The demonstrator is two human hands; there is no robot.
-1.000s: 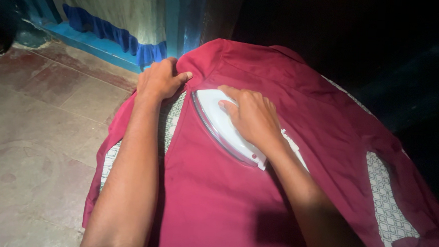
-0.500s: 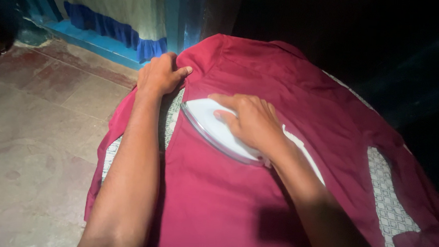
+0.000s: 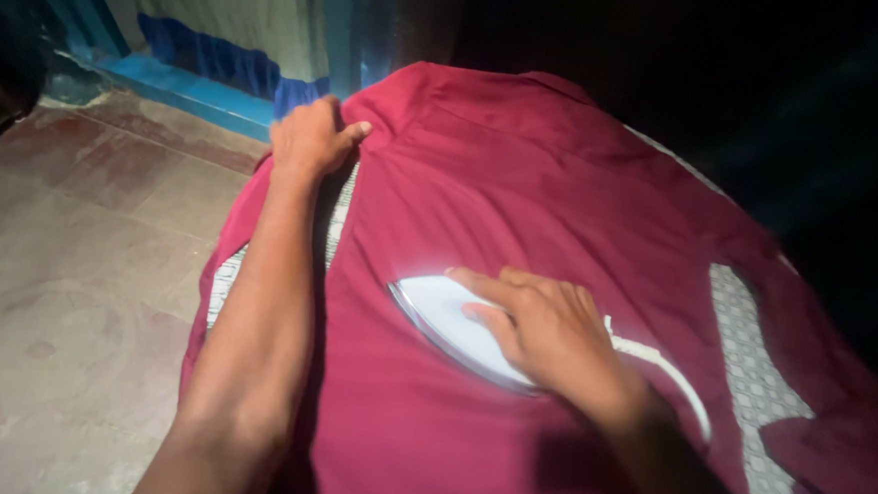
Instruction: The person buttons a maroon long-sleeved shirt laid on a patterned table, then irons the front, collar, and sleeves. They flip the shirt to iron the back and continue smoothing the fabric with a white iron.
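Note:
A dark red shirt (image 3: 523,181) lies spread over a padded surface with a white patterned cover (image 3: 767,395). My right hand (image 3: 545,328) grips the handle of a white clothes iron (image 3: 436,312) that rests flat on the middle of the shirt. A white cord (image 3: 668,364) trails from the iron past my wrist. My left hand (image 3: 310,135) presses down on the shirt's far left edge near the collar, fingers curled on the fabric.
A reddish tiled floor (image 3: 68,258) lies to the left, below the surface's edge. A pale curtain with a blue hem (image 3: 230,36) hangs above a blue step (image 3: 187,93) at the back left. The right and far side are dark.
The iron and my right hand have slid toward me, from near the collar down to the shirt's middle. My left hand stays pressed on the shirt's edge.

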